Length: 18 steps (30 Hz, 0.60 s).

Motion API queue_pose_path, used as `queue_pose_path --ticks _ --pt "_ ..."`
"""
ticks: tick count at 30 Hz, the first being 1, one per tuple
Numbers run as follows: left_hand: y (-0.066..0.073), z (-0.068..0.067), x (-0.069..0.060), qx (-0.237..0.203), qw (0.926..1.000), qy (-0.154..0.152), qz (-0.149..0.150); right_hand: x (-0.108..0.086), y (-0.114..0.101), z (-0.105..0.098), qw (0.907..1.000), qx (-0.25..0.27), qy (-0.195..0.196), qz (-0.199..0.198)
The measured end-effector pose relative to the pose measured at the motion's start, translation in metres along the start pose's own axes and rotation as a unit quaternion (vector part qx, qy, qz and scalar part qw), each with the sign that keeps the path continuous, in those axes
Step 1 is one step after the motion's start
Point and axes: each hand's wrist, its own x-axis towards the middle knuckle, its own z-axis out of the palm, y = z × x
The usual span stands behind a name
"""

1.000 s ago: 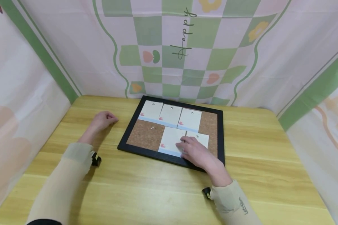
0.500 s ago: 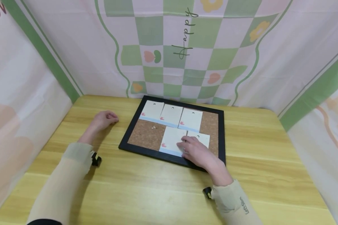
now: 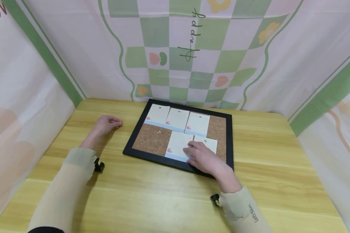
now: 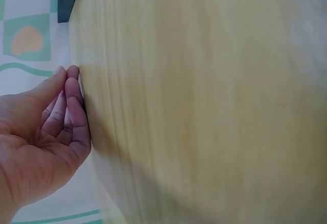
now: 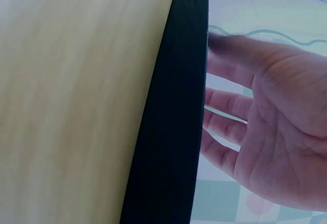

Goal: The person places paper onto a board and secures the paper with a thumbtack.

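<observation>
A black-framed cork board (image 3: 151,139) lies on the table, with three white cards, one of them a pinned card (image 3: 177,120), in its upper row. My right hand (image 3: 204,158) rests over the lower row, fingertips on a white card (image 3: 175,142) with a pink print and blue strip. No pin shows on that card's visible part. Beside it, a pinned card (image 3: 210,144) is partly covered by the hand. The board's frame (image 5: 168,106) hides the right fingertips in the right wrist view. Left of the board, my left hand (image 3: 106,125) rests on the table, fingers loosely curled, thumb near the index fingertip.
Small loose pins (image 3: 159,131) lie on the bare cork at left. The wooden table (image 3: 151,194) extends around the board. A patterned curtain (image 3: 180,74) hangs behind the table's far edge.
The left thumb and fingers have shifted slightly closer together. My right hand stays almost still over the lower cards, and the view has shifted a little.
</observation>
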Motion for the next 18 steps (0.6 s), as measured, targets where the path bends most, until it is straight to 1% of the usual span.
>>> queue_pose_path --ticks 4,11,14,16,18 --pt "-0.0007 0.0003 0.0007 0.015 0.9999 0.001 0.007 -0.0011 -0.0013 -0.0007 0.9999 0.006 -0.010 0.007" --pt "-0.0026 0.0004 0.0036 0.003 0.9999 -0.004 0.009 -0.0014 -0.0022 -0.0011 0.9997 0.013 -0.019 0.014" --pt "-0.0028 -0.0001 0.0035 0.013 0.9998 -0.003 0.012 -0.0010 -0.0018 -0.0005 0.9998 0.009 -0.016 0.011" --pt "-0.0031 -0.0001 0.0030 0.025 0.9995 0.000 0.019 -0.0007 -0.0016 -0.0003 0.9998 0.008 -0.014 0.009" --pt "-0.0036 0.0001 0.0023 0.028 0.9993 0.003 0.026 -0.0006 -0.0014 -0.0003 0.9999 0.007 -0.012 0.008"
